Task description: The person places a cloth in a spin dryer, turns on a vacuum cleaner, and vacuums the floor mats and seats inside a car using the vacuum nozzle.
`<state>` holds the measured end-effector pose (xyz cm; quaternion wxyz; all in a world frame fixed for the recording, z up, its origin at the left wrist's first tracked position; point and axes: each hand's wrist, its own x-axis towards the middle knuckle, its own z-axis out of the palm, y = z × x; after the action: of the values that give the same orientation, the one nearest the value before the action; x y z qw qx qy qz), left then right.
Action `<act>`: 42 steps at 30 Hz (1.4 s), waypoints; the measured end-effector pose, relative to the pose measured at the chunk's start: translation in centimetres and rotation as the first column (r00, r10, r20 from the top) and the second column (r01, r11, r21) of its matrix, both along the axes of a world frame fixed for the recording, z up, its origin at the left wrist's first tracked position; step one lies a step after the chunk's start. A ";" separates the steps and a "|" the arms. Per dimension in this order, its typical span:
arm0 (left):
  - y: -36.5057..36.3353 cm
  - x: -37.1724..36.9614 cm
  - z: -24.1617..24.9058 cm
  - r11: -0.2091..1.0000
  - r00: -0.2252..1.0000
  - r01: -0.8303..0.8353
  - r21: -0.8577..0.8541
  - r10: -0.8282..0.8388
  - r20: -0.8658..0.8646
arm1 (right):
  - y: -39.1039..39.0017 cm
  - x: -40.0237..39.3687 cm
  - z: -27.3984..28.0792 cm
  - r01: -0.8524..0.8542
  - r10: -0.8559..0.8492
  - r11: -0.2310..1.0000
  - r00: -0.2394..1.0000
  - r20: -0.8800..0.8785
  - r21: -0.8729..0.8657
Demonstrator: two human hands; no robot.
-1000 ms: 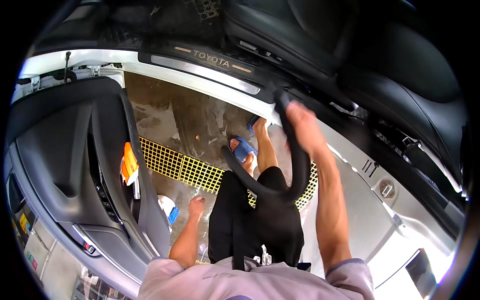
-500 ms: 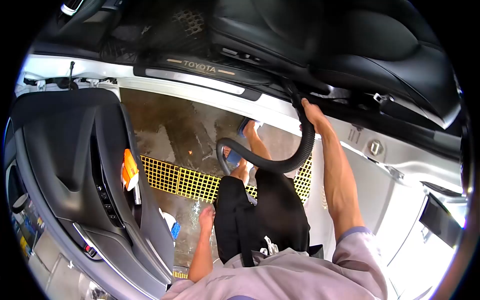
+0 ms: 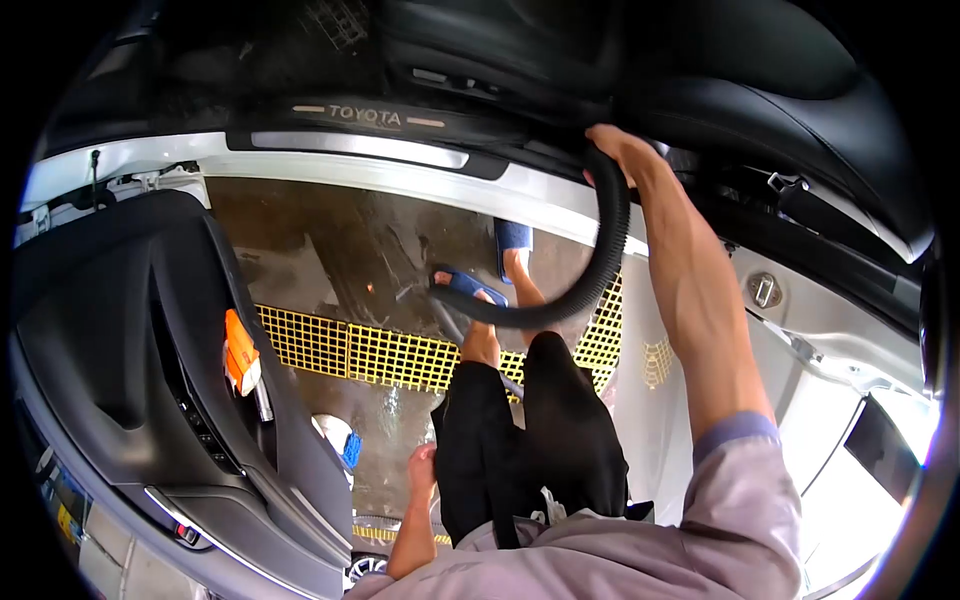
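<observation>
Right hand curled around the upper end of black ribbed vacuum hose, at the seat base by the door sill; hose loops above the knees. Left hand beside left knee, fingers folded; contents cannot be told. Orange-and-white packet in door pocket.

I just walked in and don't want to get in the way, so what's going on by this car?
A person at an open car door grips a ribbed black hose in the right hand, reaching over the sill beside the base of a seat. The hose curves back out above the sandalled feet; its end inside the car is hidden. The left hand is low beside the knee, with nothing visible in it.
</observation>
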<state>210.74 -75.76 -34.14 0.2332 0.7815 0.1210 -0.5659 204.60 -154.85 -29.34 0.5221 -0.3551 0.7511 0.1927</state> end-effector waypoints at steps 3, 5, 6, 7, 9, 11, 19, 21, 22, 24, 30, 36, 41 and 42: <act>-4.6 0.2 1.9 0.973 0.973 0.231 -0.030 -0.230 0.039 | -1.7 0.7 -0.1 0.039 -0.032 0.997 0.995 -0.091 0.070; -4.6 -1.4 1.8 0.981 0.979 0.188 -0.041 -0.183 0.095 | -2.4 -0.1 -0.2 0.023 -0.013 0.996 0.993 -0.117 0.089; -4.8 -1.7 1.2 0.985 0.976 0.163 -0.062 -0.152 0.154 | -2.6 -0.6 -0.7 -0.048 0.060 0.989 0.995 -0.084 0.139; -5.6 -1.8 2.3 0.988 0.985 0.142 -0.064 -0.135 0.107 | -1.8 -0.6 1.1 -0.072 0.080 0.994 0.993 -0.091 0.084; -5.5 -2.3 5.4 0.983 0.979 0.182 -0.002 -0.181 0.090 | -2.5 -2.0 2.2 -0.090 0.111 0.990 0.975 -0.195 0.113; -0.9 -4.9 2.8 0.998 1.000 -0.021 -0.062 0.023 0.022 | -2.9 -1.2 4.5 -0.136 0.159 0.985 0.955 -0.249 0.105; 1.1 -13.1 0.4 0.992 0.997 0.040 -0.122 -0.030 0.076 | -3.3 1.6 -3.8 0.007 0.013 0.994 0.984 -0.177 0.110; 0.7 -13.9 0.3 0.984 0.995 -0.097 -0.148 0.102 0.023 | -2.9 2.1 -3.5 0.069 -0.055 0.996 0.979 -0.199 0.061; -2.0 -13.0 1.2 0.984 0.993 -0.121 -0.134 0.120 -0.018 | -2.8 1.9 -3.0 0.066 -0.054 0.996 0.980 -0.192 0.053; -3.7 -11.8 0.5 0.980 0.990 -0.140 -0.139 0.134 -0.047 | -1.9 1.4 -1.7 0.026 -0.023 0.995 0.999 -0.028 0.099; -1.4 -11.7 -0.8 0.971 0.990 -0.120 -0.209 0.101 -0.099 | 4.6 5.2 6.6 -0.110 0.062 0.987 0.933 0.354 0.117; -9.1 -5.1 7.0 0.994 0.999 0.032 0.100 -0.033 0.016 | 15.3 15.4 4.8 -0.174 0.105 0.983 0.775 0.623 0.051; 0.9 -6.4 4.2 0.987 0.989 0.012 -0.162 0.011 0.144 | 12.1 12.2 -4.0 0.317 -0.270 0.945 0.894 0.358 -0.079; 2.9 -6.3 3.4 0.967 0.980 0.157 -0.199 -0.128 0.151 | 11.5 8.7 -6.3 0.082 0.021 0.952 0.944 0.329 -0.294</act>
<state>204.44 -72.82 -30.69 0.2808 0.7963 -0.0125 -0.5357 213.29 -143.38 -35.66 0.5817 -0.4464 0.6800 0.0049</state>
